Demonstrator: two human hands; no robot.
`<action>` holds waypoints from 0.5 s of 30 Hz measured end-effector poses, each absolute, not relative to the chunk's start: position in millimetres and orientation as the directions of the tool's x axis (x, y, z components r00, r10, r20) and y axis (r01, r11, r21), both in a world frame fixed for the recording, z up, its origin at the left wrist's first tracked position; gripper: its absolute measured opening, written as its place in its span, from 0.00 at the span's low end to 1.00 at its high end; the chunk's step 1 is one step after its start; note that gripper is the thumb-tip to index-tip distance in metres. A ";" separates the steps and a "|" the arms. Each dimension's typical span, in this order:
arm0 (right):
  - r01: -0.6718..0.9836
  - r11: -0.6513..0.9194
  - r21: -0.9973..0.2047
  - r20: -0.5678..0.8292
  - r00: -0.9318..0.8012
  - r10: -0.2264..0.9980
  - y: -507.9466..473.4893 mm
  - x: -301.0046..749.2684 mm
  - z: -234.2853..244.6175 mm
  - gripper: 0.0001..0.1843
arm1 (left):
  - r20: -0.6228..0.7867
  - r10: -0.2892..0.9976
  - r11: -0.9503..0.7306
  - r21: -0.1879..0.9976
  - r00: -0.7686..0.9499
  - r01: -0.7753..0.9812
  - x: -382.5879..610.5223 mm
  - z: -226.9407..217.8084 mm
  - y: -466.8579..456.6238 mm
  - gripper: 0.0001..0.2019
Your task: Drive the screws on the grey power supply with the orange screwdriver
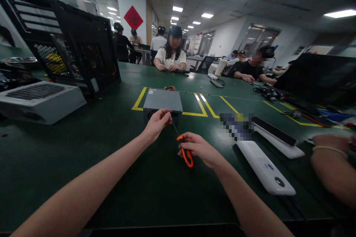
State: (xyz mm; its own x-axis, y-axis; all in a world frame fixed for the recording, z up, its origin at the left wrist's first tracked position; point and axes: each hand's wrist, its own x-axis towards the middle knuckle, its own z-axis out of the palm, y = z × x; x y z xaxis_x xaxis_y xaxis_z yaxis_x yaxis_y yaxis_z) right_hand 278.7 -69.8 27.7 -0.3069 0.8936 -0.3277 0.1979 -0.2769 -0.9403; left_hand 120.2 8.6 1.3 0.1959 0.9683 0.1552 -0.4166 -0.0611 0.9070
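In the middle of the head view, my right hand is closed around the orange and black handle of a screwdriver. Its thin metal shaft slants up and left to the fingertips of my left hand. Those fingers are pinched together at the shaft's tip; whatever small thing they may hold is hidden. Just beyond my left hand lies a grey metal computer power supply, its wires showing at the far side. My left hand covers part of its near face, and I cannot tell whether they touch.
An open black computer case stands at the left, behind another power supply. White devices lie to the right, beside another person's arm. Yellow tape marks the green table. Another person sits opposite.
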 end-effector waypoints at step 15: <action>0.151 -0.302 -0.941 -0.337 -0.369 0.866 -72.5 282.1 35.2 0.12 | 0.040 0.970 0.086 0.870 0.242 -0.486 109.4 2.6 12.7 0.10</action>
State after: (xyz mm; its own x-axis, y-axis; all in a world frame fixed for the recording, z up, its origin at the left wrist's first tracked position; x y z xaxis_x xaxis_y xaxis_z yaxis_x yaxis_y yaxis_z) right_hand 282.1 -72.5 35.2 -0.3688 0.8664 -0.3366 0.1508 -0.3016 -0.9415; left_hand 109.4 12.7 2.6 0.2416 0.9696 0.0397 -0.4864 0.0856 0.8695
